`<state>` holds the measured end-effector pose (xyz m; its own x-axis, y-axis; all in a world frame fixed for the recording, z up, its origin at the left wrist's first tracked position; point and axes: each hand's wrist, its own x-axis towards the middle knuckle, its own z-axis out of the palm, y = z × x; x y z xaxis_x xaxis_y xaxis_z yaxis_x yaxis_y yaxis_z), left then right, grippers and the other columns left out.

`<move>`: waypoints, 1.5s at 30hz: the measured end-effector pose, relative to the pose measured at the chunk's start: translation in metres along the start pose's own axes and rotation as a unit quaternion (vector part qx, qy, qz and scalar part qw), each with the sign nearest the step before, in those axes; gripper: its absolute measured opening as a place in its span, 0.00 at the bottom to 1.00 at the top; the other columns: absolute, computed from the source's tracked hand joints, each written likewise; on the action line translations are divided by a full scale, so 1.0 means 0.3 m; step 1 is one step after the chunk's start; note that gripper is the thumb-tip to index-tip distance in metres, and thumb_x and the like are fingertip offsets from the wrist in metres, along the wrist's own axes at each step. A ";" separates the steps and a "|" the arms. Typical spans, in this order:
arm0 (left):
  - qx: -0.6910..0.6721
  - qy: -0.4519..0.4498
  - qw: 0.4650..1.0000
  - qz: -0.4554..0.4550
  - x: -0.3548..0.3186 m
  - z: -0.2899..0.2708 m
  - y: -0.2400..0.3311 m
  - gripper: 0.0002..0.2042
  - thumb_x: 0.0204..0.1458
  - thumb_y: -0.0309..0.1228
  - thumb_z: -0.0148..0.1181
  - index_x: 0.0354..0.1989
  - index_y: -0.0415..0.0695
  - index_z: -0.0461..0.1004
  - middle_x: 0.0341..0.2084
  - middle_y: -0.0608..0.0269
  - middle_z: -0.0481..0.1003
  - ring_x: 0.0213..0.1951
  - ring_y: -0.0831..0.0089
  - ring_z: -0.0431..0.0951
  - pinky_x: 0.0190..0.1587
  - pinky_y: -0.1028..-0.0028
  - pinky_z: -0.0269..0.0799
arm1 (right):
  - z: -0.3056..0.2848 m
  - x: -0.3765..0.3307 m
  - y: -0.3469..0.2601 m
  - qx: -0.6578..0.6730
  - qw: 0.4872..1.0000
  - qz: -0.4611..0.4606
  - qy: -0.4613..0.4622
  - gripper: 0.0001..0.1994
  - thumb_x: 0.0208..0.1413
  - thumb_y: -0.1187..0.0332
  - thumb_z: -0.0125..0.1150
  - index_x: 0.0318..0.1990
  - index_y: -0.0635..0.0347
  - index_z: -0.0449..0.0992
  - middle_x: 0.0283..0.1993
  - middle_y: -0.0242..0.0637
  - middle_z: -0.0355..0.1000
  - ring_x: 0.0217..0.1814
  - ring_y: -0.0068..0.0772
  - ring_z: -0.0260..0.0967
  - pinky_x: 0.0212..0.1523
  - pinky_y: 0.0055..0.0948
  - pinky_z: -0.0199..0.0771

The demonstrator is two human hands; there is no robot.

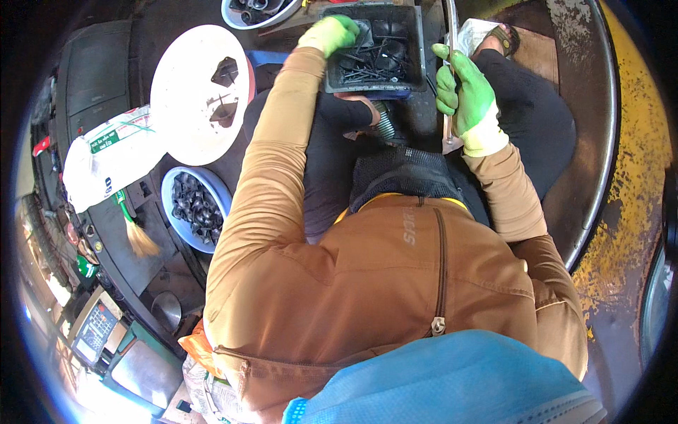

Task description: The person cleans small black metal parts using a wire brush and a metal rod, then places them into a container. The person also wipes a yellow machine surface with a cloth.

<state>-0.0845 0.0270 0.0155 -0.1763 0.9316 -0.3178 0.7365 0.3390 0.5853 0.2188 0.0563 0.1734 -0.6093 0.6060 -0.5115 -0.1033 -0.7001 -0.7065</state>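
Note:
My left hand (pixel 330 35), in a light green glove, is at the left rim of a dark rectangular tray (pixel 421 53). Its fingers are curled together, and whatever they may hold is hidden. Inside the tray lie several thin black rods (pixel 374 69) and darker rounded pieces. To the right, my right hand (pixel 472 95), in a green-palmed glove, is closed round an upright metal rod (pixel 450 28), with the thumb pointing up along it. A flat metal piece (pixel 452 145) shows at the rod's lower end.
At left are a large white round lid or basin (pixel 191 92), a blue tub of black parts (pixel 224 198), a white sack (pixel 113 166) and a small broom (pixel 141 240). Another blue tub (pixel 232 15) stands farther off. A curved metal edge (pixel 613 120) bounds the right.

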 end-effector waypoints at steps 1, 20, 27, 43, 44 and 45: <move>0.194 -0.039 0.980 -0.020 -0.010 0.044 0.045 0.17 0.49 0.37 0.55 0.46 0.48 0.80 0.46 0.56 0.78 0.50 0.62 0.77 0.52 0.65 0.70 | -0.001 0.003 0.004 0.008 1.000 0.011 -0.004 0.19 0.66 0.56 0.44 0.55 0.59 0.69 0.22 0.24 0.55 0.15 0.15 0.45 0.16 0.18 0.45; -0.612 0.142 0.778 -0.020 -0.333 0.044 0.291 0.16 0.55 0.28 0.58 0.52 0.38 0.72 0.44 0.56 0.77 0.46 0.65 0.78 0.47 0.66 0.74 | -0.015 0.254 0.191 0.044 0.997 0.043 0.056 0.20 0.54 0.60 0.65 0.51 0.56 0.69 0.30 0.24 0.64 0.16 0.16 0.49 0.17 0.19 0.51; -0.067 0.274 0.959 0.010 -0.338 0.081 0.297 0.55 0.31 0.53 0.74 0.68 0.40 0.52 0.66 0.43 0.53 0.68 0.47 0.52 0.68 0.57 0.47 | 0.027 0.207 0.185 -0.051 0.998 -0.015 -0.040 0.08 0.58 0.69 0.60 0.42 0.57 0.69 0.24 0.23 0.61 0.14 0.15 0.50 0.14 0.20 0.46; -0.114 0.298 0.948 -0.012 -0.249 0.049 0.238 0.22 0.36 0.45 0.72 0.40 0.48 0.79 0.37 0.58 0.80 0.40 0.60 0.79 0.46 0.68 0.73 | -0.031 0.043 0.227 -0.530 0.791 -0.302 0.036 0.15 0.64 0.58 0.50 0.47 0.59 0.74 0.38 0.50 0.75 0.40 0.51 0.74 0.40 0.40 0.71; -0.091 0.302 0.949 -0.003 -0.241 0.056 0.240 0.20 0.36 0.45 0.71 0.37 0.49 0.80 0.36 0.58 0.80 0.40 0.58 0.79 0.45 0.66 0.73 | -0.024 0.040 0.230 -0.588 0.751 -0.299 0.041 0.13 0.64 0.61 0.52 0.47 0.60 0.74 0.38 0.47 0.76 0.41 0.41 0.74 0.42 0.35 0.71; -0.106 0.305 0.947 0.002 -0.235 0.066 0.241 0.19 0.36 0.45 0.71 0.36 0.49 0.80 0.35 0.58 0.79 0.40 0.57 0.78 0.44 0.66 0.73 | -0.016 0.036 0.232 -0.658 0.712 -0.239 0.058 0.12 0.63 0.64 0.53 0.47 0.61 0.75 0.39 0.45 0.76 0.41 0.31 0.73 0.43 0.30 0.71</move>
<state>-0.0059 -0.0167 0.0654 -0.5649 0.8138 0.1367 0.6023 0.2934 0.7424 0.2090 0.0158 0.1163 -0.6748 0.7367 -0.0428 0.5957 0.5096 -0.6208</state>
